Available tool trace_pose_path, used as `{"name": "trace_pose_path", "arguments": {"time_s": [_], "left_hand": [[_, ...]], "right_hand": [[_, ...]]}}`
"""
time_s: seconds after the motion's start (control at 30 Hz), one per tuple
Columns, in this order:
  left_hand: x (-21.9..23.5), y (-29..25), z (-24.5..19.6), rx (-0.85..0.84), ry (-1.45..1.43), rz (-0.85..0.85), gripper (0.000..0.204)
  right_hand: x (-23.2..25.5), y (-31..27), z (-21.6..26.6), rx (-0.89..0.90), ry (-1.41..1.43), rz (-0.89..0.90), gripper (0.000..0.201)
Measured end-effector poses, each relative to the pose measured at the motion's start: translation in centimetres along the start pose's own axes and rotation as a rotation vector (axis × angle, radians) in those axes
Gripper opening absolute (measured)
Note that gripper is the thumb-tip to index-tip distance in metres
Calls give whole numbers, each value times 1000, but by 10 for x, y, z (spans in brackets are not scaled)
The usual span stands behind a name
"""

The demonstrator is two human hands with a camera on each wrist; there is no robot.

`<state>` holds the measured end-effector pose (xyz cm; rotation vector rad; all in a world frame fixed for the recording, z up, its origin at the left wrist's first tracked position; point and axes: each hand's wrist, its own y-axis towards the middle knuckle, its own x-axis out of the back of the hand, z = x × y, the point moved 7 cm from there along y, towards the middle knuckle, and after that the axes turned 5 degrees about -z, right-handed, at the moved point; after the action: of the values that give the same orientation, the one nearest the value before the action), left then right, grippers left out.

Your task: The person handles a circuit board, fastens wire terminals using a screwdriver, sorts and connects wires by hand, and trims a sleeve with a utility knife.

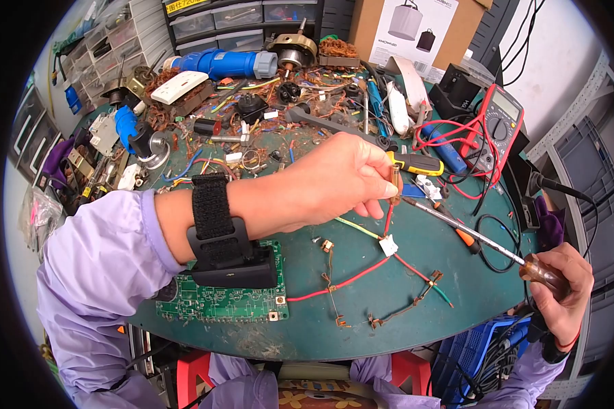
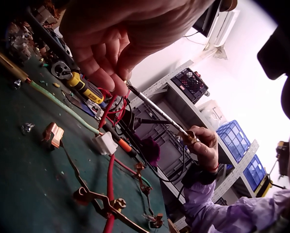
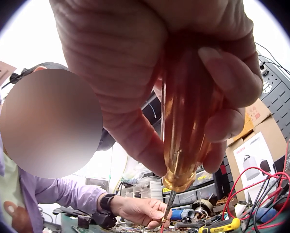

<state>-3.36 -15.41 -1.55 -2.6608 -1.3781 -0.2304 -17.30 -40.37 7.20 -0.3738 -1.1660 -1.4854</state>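
Over the middle of the table, my left hand (image 1: pixel 334 174) pinches a small brass terminal (image 1: pixel 395 176) between thumb and fingers. A red wire (image 1: pixel 389 221) runs down from it to a white tab (image 1: pixel 387 245), where a yellow-green wire (image 1: pixel 356 228) also meets. My right hand (image 1: pixel 565 290) grips the amber see-through handle of a screwdriver (image 3: pixel 183 131). Its long steel shaft (image 1: pixel 467 232) slants up to the left, with the tip close by the left fingertips. Bent copper contact strips (image 1: pixel 406 310) lie on the green tabletop (image 1: pixel 355 273) below, beside the red wire.
A green circuit board (image 1: pixel 218 303) lies under my left forearm. Behind are wire scraps, a blue plug (image 1: pixel 218 64), and a yellow-black tool handle (image 1: pixel 419 163). A red multimeter (image 1: pixel 498 126) with leads stands at the right. An orange-black screwdriver (image 1: pixel 465 236) lies beneath the shaft.
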Motion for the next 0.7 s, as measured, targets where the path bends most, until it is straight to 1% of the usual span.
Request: {"name": "trace_pose_path", "arguments": {"time_s": [0.27,0.37,0.43,0.47,0.53,0.57,0.63,0.7], "left_hand": [[-1,0,-1,6,26,1,15],[-1,1,-1,3,19,4,15],[-1,1,0,2,15,8,15],[-1,2,0,2,23,3,15],[0,2,0,3,31,-2,15],[0,1,1,10,36,-7,15],[1,1,1,17,40,-14,15],[2,0,1,18,66,-26,15]], "right_hand": [[-1,-1,-1,-14,9,-15,38],[0,-1,-2,10,10,-17,37],[0,-2,3,118,-54,7,36],[0,-2,3,118,-54,7,36],[2,-3,9,208,-153,-28,39],[2,-3,9,208,-153,-27,39],[2,-7,22,400,-342,-80,43],[-1,-9,25,420,-366,-102,44]]}}
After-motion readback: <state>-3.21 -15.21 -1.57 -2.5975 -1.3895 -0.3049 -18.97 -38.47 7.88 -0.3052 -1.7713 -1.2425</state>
